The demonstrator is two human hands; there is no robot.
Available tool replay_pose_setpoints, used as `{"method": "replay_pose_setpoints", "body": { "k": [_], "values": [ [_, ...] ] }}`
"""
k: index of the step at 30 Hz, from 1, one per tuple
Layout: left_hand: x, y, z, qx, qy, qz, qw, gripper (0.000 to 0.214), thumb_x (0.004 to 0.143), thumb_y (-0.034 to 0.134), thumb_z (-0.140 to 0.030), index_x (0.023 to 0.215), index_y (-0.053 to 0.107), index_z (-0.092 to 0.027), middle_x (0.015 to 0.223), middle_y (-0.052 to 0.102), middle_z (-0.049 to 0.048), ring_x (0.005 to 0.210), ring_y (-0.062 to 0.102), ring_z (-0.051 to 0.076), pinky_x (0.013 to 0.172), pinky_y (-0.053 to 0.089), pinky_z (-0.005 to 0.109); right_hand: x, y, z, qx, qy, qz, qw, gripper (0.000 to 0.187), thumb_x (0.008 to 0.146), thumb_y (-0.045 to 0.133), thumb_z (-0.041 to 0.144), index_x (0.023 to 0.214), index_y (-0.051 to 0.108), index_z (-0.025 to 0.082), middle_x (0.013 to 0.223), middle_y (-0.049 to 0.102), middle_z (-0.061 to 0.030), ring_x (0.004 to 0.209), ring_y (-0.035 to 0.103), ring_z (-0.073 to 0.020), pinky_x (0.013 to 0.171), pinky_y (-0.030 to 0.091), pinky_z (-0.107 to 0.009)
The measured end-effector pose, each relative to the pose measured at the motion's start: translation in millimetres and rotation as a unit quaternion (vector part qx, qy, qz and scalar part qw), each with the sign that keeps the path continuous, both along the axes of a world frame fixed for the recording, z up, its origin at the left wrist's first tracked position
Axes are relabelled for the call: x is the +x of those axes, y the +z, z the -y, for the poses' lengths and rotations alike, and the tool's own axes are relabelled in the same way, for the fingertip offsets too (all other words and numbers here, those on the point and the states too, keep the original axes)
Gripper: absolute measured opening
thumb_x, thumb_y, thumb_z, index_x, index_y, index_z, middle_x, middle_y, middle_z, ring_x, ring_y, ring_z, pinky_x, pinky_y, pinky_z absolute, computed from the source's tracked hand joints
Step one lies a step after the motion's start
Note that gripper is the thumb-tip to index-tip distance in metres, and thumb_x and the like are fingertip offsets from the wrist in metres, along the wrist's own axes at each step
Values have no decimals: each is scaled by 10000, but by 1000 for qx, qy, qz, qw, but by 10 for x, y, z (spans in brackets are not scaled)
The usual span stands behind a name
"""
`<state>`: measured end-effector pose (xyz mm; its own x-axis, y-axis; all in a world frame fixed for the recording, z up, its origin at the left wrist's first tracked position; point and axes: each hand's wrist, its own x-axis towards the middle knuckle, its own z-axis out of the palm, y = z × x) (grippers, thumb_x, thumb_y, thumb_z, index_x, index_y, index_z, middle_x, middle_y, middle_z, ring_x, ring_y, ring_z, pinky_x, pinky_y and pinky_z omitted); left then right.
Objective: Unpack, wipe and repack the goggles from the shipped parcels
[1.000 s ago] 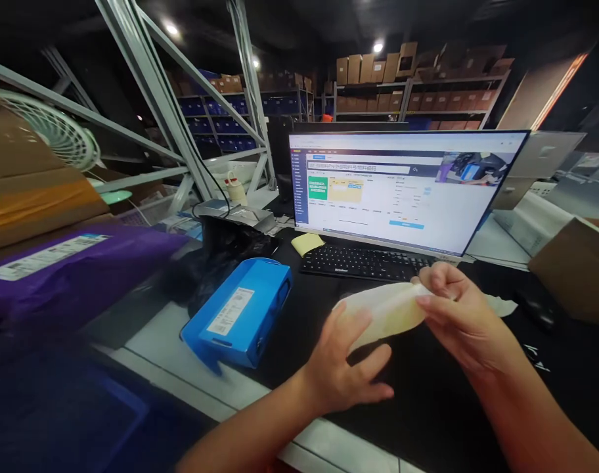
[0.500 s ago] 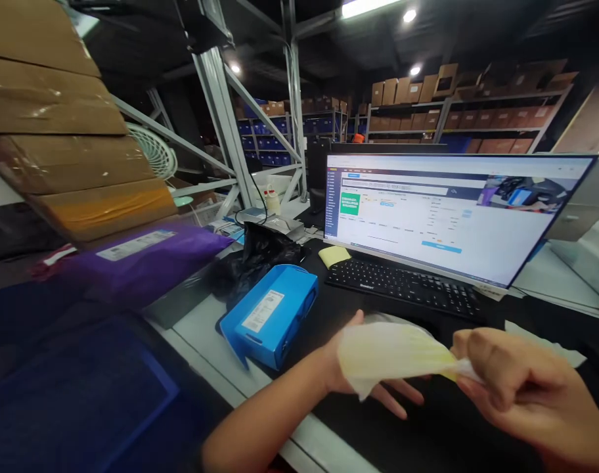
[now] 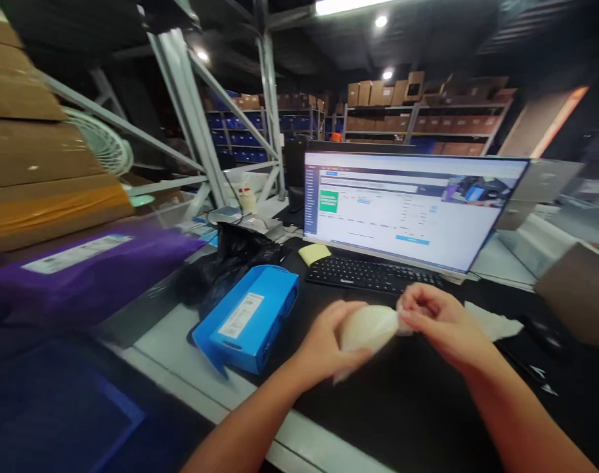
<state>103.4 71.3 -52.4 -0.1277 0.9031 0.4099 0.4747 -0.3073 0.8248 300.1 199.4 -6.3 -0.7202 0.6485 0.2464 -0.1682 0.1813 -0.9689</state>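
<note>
A pale yellow-white bundle [image 3: 371, 328], soft and thinly wrapped, hangs above the black desk mat in front of the keyboard. What is inside the wrapping I cannot make out. My left hand [image 3: 329, 338] is closed around its left side, thumb and fingers on opposite faces. At the right, the wrapping narrows to a gathered end, which my right hand [image 3: 435, 315] pinches between thumb and fingers. An open blue box [image 3: 260, 305] with a white label lies left of my left hand. Behind the right hand is a crumpled pale sheet [image 3: 494, 322].
A monitor [image 3: 378, 223] and black keyboard [image 3: 363, 272] stand behind the hands, beside a yellow pad [image 3: 314, 253]. At left are a black plastic bag [image 3: 235, 253], a purple parcel [image 3: 97, 276] and stacked cartons [image 3: 28, 151]. A mouse [image 3: 543, 334] and brown box [image 3: 578, 292] are at right.
My left hand was spread open behind the bundle and is now closed around it. The bundle was stretched out and is now shorter and rounder. The right hand has moved left; the view has shifted right.
</note>
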Motion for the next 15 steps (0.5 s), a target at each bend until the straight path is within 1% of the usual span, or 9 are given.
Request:
{"method": "replay_pose_setpoints", "body": {
  "k": [1,2,3,5,6,7,9,12,15],
  "values": [
    [2,12,11,82,78,-103,988,568,755,745,-200,1304,603,-223,1182,672,100,1065,626,249,934,505,379,-46,-17,-26,-69,-7,-21,997,293,690,866,336,767,626,187,683,544,28,600,482,-103,547,380,-219],
    [4,29,24,171,139,-208,953,517,793,696,-135,1294,611,-231,1121,691,82,1027,629,227,946,492,374,-93,-35,-46,-130,-8,-40,991,336,654,890,343,774,620,183,679,549,36,594,491,-96,553,390,-211],
    [6,52,36,257,174,-302,902,488,820,661,-88,1283,621,-234,1056,708,63,988,630,209,975,469,372,-139,-56,-59,-181,-6,-53,982,366,623,907,344,772,615,179,667,550,44,588,500,-90,557,398,-205],
    [21,116,51,372,187,-436,797,435,855,644,-58,1249,651,-243,959,728,27,926,633,181,1042,411,366,-223,-100,-62,-245,-4,-69,967,392,582,923,334,769,616,176,640,550,56,561,497,-79,543,393,-194],
    [36,155,47,396,186,-473,765,408,863,655,-68,1227,666,-252,931,733,15,904,635,175,1058,391,361,-258,-121,-53,-258,-5,-72,964,388,578,923,329,775,627,176,635,558,58,550,491,-75,535,388,-190],
    [55,195,33,400,184,-491,751,389,871,660,-83,1218,673,-259,911,732,11,889,635,174,1055,388,360,-286,-139,-38,-262,-7,-76,962,372,590,915,334,788,643,175,639,573,55,550,493,-74,537,392,-190],
    [101,267,-25,385,186,-487,762,392,896,630,-99,1252,656,-263,907,723,26,887,632,187,1008,410,367,-315,-158,0,-266,-9,-93,959,337,652,874,380,840,684,175,691,632,26,602,542,-91,591,442,-209],
    [164,320,-159,362,185,-455,792,447,905,594,-83,1325,607,-237,940,701,61,913,619,212,906,439,367,-270,-131,52,-267,-1,-125,956,363,747,789,469,946,730,171,880,722,-52,816,650,-161,784,515,-287],
    [228,307,-283,347,149,-440,814,477,911,577,-62,1366,562,-201,1028,702,88,962,618,223,851,442,350,-126,-45,73,-185,10,-90,979,490,871,612,603,1118,725,196,1029,732,-78,971,664,-216,862,514,-340]
  ]
}}
